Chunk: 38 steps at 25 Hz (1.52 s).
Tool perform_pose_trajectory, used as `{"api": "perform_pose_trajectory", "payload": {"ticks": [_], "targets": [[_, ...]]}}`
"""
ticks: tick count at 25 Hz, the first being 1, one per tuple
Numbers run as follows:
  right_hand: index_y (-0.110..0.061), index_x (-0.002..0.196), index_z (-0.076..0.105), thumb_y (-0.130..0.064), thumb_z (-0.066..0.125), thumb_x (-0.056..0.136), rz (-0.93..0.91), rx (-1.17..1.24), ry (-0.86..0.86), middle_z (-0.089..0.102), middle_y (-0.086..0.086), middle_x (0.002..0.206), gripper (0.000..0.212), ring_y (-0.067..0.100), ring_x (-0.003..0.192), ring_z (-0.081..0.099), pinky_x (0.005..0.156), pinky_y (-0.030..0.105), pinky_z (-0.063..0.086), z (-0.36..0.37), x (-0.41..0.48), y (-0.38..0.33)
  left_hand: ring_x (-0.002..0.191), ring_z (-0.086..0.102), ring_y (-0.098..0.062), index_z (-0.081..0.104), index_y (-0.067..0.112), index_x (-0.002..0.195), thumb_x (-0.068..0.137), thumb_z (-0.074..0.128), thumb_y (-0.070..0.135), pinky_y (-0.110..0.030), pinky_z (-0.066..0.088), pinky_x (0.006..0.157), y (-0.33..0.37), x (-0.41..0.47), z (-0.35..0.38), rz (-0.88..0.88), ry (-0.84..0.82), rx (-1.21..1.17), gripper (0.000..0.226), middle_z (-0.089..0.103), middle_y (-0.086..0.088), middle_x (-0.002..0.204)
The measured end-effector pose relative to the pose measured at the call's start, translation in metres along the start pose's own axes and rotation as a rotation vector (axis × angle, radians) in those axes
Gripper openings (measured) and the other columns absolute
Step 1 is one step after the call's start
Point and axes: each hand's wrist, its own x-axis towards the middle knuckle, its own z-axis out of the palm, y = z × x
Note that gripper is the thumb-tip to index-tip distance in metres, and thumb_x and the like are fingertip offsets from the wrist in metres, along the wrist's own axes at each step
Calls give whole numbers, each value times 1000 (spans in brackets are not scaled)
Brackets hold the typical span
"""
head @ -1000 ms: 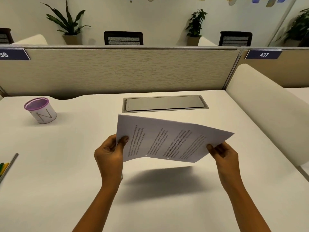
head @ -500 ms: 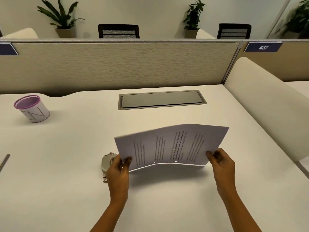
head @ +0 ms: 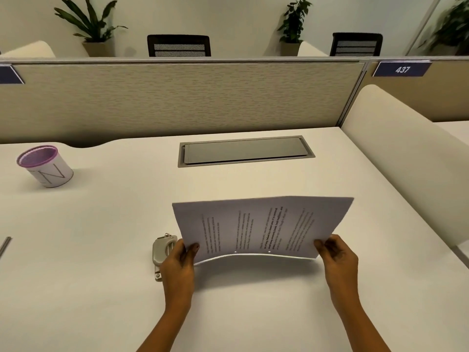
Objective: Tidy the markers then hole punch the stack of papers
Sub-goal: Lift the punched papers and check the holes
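Observation:
A stack of printed papers (head: 261, 227) is held a little above the white desk (head: 88, 250), tilted up towards me and bowed along its near edge, where two small holes show. My left hand (head: 179, 260) pinches its near left corner and my right hand (head: 338, 257) pinches its near right corner. A grey metal hole punch (head: 161, 250) lies on the desk just left of my left hand, partly hidden behind it. A purple-rimmed mesh pen cup (head: 44, 165) stands at the far left; I see no markers in it from here.
A grey cable hatch (head: 245, 151) is set into the desk behind the papers. A beige partition (head: 177, 97) closes the back and a cream divider (head: 406, 158) the right side. A thin grey edge of some object (head: 5, 246) shows at the left border.
The papers have come down and nearer to me, from raised and slanted to low over the desk. The hole punch, hidden a second ago, now shows beside my left hand.

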Motion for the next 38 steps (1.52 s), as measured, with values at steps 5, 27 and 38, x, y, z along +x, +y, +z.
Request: {"api": "perform_pose_trajectory", "payload": {"ticks": [5, 27, 38], "targets": [[-18, 94, 67, -8, 63, 88, 72, 111, 108, 72, -4, 95, 12, 8, 83, 69, 70, 15, 57, -8, 4, -6, 85, 65, -7, 62, 18, 102, 91, 58, 18, -13, 54, 71, 27, 31, 13, 147, -78, 112, 11, 67, 9, 93], [-3, 91, 67, -2, 67, 83, 554, 429, 772, 66, 5, 88, 7, 15, 71, 61, 67, 22, 53, -12, 64, 6, 147, -1, -13, 6, 12, 151, 96, 21, 53, -34, -3, 120, -34, 20, 118, 405, -451, 937, 70, 2, 0, 160], [-9, 55, 49, 0, 66, 79, 610, 222, 819, 61, 3, 68, 30, 19, 64, 55, 66, 27, 53, 1, 94, 13, 147, -1, -11, 8, 14, 151, 98, 25, 46, -34, -2, 120, -32, 20, 117, 386, -451, 903, 65, 5, 1, 160]]}}
